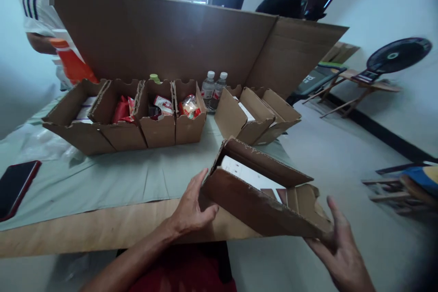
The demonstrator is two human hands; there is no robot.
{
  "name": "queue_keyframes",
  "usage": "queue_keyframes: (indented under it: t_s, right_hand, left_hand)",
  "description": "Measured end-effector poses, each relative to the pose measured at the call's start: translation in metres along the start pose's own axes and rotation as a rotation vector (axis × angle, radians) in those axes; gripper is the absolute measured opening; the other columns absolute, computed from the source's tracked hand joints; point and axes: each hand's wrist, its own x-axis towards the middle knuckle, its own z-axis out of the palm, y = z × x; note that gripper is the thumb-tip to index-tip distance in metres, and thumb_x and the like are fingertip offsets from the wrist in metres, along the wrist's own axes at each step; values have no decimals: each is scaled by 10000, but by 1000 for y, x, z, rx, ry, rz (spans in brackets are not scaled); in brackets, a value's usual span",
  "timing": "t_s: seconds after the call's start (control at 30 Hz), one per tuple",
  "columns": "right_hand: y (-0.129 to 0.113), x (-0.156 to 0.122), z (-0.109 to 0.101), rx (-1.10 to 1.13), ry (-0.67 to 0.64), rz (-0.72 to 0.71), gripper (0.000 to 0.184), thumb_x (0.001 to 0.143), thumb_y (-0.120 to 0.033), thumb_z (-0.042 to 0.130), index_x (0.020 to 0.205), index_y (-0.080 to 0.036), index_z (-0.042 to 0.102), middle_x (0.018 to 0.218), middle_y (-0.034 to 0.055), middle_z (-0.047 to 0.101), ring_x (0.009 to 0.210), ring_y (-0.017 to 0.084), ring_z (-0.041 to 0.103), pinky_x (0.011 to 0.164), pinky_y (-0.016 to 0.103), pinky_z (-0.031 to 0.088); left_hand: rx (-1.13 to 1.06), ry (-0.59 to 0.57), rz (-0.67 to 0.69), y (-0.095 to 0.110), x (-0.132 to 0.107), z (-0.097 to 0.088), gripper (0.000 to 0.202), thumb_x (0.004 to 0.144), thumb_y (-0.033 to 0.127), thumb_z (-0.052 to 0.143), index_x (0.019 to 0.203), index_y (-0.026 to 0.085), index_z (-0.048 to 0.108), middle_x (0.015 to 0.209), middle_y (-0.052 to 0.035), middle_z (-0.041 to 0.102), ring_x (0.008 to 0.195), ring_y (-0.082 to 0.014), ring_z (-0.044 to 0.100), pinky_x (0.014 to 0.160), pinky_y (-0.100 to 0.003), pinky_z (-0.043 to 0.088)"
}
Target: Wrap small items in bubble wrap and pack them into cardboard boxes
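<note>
One open-topped cardboard bin (267, 210) sits tilted between the two hands, above the front edge of the table, with one white box (242, 171) visible inside. Taking it as the clock's centre, the left hand (191, 210) clasps its end at 9 o'clock, thumb apart from the fingers and against the near side. At 4 o'clock, the right hand (342, 251) has its thumb spread from fingers that reach under the corner; I cannot tell whether they grip. Two more bins (229, 112) stand at 12 o'clock, two clear bottles (207, 91) at 11, and a row of four filled bins (157, 134) at 10. One smartphone (18, 189) lies at 9, with open green cloth (137, 182) between. The table's bare wooden edge (85, 226) runs along the near side; past its right edge, open floor (325, 159) extends toward one fan (393, 56) at 2.
</note>
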Motion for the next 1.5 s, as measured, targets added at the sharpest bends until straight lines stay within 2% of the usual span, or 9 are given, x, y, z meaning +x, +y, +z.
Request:
queue_keyframes:
  t_s: [0.2,0.4,0.53,0.77,0.93,1.07,1.23,1.37,1.5]
  right_hand:
    - [7,-8,52,260,-75,110,466,849,-529,702,1154,-178,731,996,125,790,896,297,748,784,359,607]
    - [-68,58,145,459,-285,-8,441,787,-473,758,1129,-206,685,1084,108,774,1021,285,717,902,416,576]
    - [-111,87,201,583,-357,-34,365,798,-422,726,1096,-222,661,1071,90,762,1003,259,711,916,422,563]
    - [-115,92,221,580,-292,38,451,810,-503,717,1145,-206,661,1092,103,766,1009,265,706,911,422,541]
    - [-95,76,230,170,-313,76,588,829,-601,623,1202,-152,693,1091,164,757,1000,341,696,862,469,523]
    - [-76,41,233,16,-252,-174,638,888,-604,547,1267,-106,671,1314,225,676,1167,392,640,952,530,508]
    - [-86,1,235,18,-208,-478,411,990,-502,513,1114,-169,718,1107,148,757,1022,309,697,943,470,519]
    - [-124,-16,255,78,-310,-712,298,1018,-394,515,1111,-201,722,1110,107,767,1040,273,701,930,427,506]
    - [-150,-26,276,108,-372,-777,269,1016,-361,523,1116,-218,727,1174,94,761,1086,270,694,924,429,489]
  left_hand:
    - [30,210,47,-14,-12,-1,644,883,196,620,1498,242,435,1480,-136,555,1374,-295,546,1164,-498,463]
    - [119,573,-112,-34,-18,-51,554,905,250,640,1442,242,502,1385,-122,598,1207,-258,626,1063,-443,521]
    - [180,707,-139,-49,-14,-87,569,912,284,648,1458,253,492,1373,-114,597,1144,-237,633,1019,-418,529]
    - [307,777,13,-65,9,-96,537,902,216,616,1425,236,496,1350,-127,590,1245,-264,590,1044,-444,521]
    - [399,628,-27,-66,2,-103,610,850,113,570,1445,215,485,1308,-139,638,1195,-270,620,988,-447,561]
    - [451,625,-32,-57,-36,-127,509,831,113,603,1330,210,606,1204,-128,706,1118,-282,654,968,-469,569]
    - [525,730,-48,-24,-112,-163,255,892,115,587,1102,207,697,1006,-88,752,948,-222,714,838,-354,591]
    - [464,658,-174,-13,-193,-154,150,917,146,573,933,211,707,763,-26,714,693,-162,684,639,-253,542]
    - [334,682,-426,-51,-243,-136,129,873,249,619,863,236,747,766,-42,737,735,-215,702,724,-335,591]
